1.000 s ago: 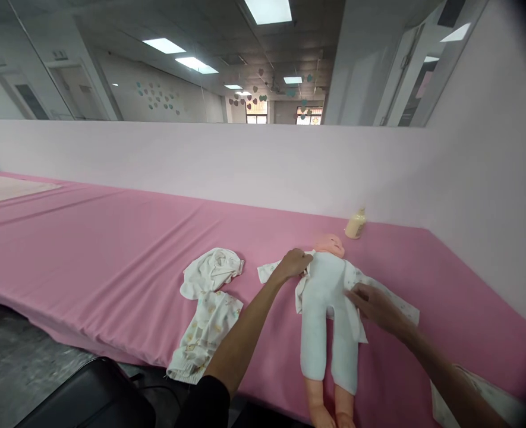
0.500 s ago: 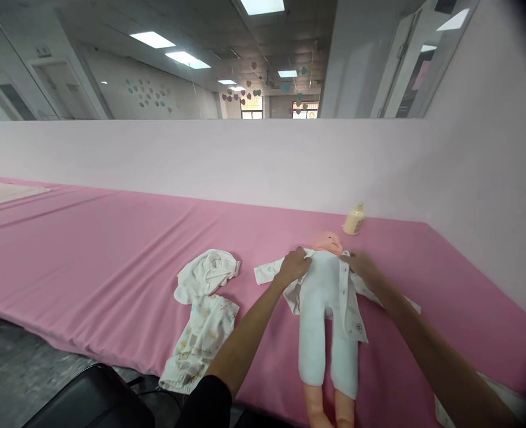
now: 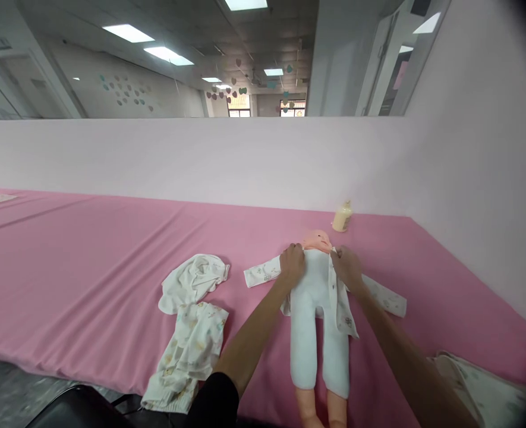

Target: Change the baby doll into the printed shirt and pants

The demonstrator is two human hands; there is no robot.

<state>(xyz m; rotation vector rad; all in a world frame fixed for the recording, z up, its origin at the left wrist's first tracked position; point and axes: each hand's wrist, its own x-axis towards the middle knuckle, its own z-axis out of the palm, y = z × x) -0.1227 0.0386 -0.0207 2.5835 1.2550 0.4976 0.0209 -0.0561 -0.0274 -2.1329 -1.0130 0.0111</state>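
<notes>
Flat on its back on the pink cloth-covered table lies a soft baby doll in a pale blue one-piece suit, its peach plastic head toward the far wall and its bare feet toward the person, so its long axis runs straight away from the camera. Under and around its trunk is an open white printed baby jacket, one sleeve spread to the left and one to the right.

Both hands sit at the doll's shoulders, just below the head. The left hand is curled closed on the jacket's left front edge near the collar, knuckles up. The right hand is pinched shut on the right front edge at about the same height, with that panel hanging open down the doll's side. The two hands lie on either side of the chest, about equally near it, with the pale blue front bare between them; the gap between the two jacket edges runs along the doll's long axis.

Further out, a crumpled white garment and a pair of printed white baby trousers lie to the left, well apart from the doll. A cream-coloured baby bottle lies near the wall beyond the head. More printed cloth shows at the lower right corner.
</notes>
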